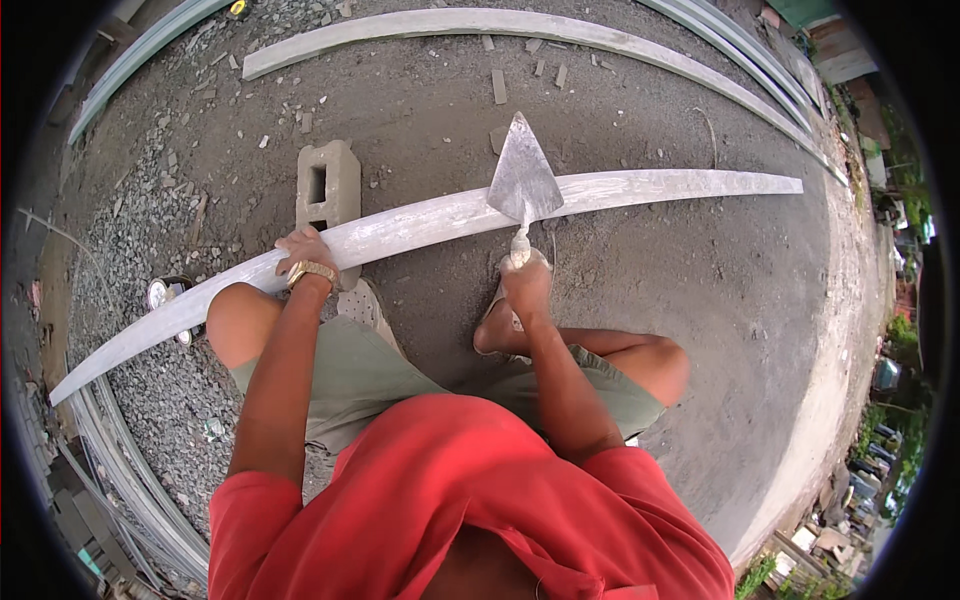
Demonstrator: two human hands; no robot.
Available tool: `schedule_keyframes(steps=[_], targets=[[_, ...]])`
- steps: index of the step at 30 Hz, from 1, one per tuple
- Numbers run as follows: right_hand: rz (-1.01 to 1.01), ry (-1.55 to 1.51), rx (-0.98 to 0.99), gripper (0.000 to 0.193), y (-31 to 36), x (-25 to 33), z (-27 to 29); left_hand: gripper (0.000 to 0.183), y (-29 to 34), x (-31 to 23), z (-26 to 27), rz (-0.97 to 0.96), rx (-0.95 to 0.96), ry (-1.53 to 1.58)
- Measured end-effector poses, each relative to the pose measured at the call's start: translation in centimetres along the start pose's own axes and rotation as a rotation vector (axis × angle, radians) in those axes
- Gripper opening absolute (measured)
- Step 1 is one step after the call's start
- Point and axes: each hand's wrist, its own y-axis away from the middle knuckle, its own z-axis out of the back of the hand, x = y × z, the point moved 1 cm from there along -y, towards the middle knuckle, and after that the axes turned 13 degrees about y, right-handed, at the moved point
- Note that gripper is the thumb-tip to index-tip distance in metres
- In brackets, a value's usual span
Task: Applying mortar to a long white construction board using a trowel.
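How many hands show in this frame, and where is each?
2. The left hand is on the long pale board, near the hollow block; the right hand grips the trowel by its handle. No other hand shows.

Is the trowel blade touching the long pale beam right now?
Cannot tell. In the head view, the trowel blade overlaps the beam, but from above its underside and any gap beneath are hidden.
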Motion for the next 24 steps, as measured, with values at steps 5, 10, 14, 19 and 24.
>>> schedule_keyframes(steps=[5, 10, 14, 19, 24], targets=[[-0.239, -0.399, -0.017, 0.02, -8.9, -9.0, 3.2, 0.061, 1.0, -0.5, 1.1, -0.031, -0.017, 0.073], [-0.198, -0.238, 0.07, 0.02, -3.9, 0.0, 2.3, 0.064, 1.7, 0.0, 1.5, 0.015, 0.01, 0.059], [0.081, -0.054, 0.196, 0.035, 3.6, 8.2, -3.5, 0.063, 3.3, 0.1, -0.4, -0.09, -0.176, 0.144], [0.1, -0.25, 0.286, 0.033, 1.1, 5.3, -4.7, 0.06, 7.6, -3.3, -3.5, -0.441, -0.281, 0.176], [-0.27, -0.68, 0.218, 0.041, -0.4, 2.2, 5.1, 0.058, 12.1, -7.1, -5.4, -0.716, -0.315, 0.28]])
